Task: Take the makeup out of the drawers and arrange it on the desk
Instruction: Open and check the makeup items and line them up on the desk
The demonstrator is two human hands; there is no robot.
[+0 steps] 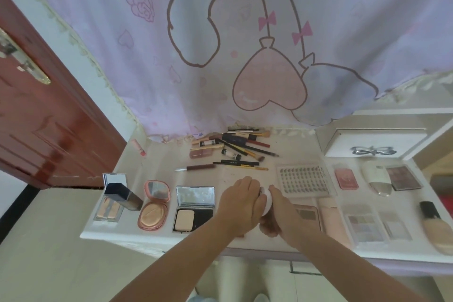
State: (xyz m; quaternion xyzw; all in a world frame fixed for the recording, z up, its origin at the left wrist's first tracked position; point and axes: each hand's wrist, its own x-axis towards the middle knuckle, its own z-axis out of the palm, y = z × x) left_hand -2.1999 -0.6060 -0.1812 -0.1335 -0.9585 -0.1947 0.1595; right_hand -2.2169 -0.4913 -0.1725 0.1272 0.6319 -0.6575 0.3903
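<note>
Both hands meet at the middle of the white desk [157, 169]. My left hand [239, 206] and my right hand [282, 213] close together around a round white compact [267, 201], which they mostly hide. To the left lie an open black powder compact [193, 208], an open pink round compact [154, 206] and a dark foundation bottle [125, 196] on a mirrored palette. A pile of brushes and pencils [235, 147] lies at the back. Right of the hands are a lash tray [306, 180], eyeshadow palettes [365, 223] and a foundation bottle [434, 228].
A white drawer box [375, 142] with a bow handle stands at the back right. A pink cartoon curtain [245, 44] hangs behind the desk. A red-brown door [36, 117] is on the left. A pink lip tube [139, 147] lies at the desk's back left.
</note>
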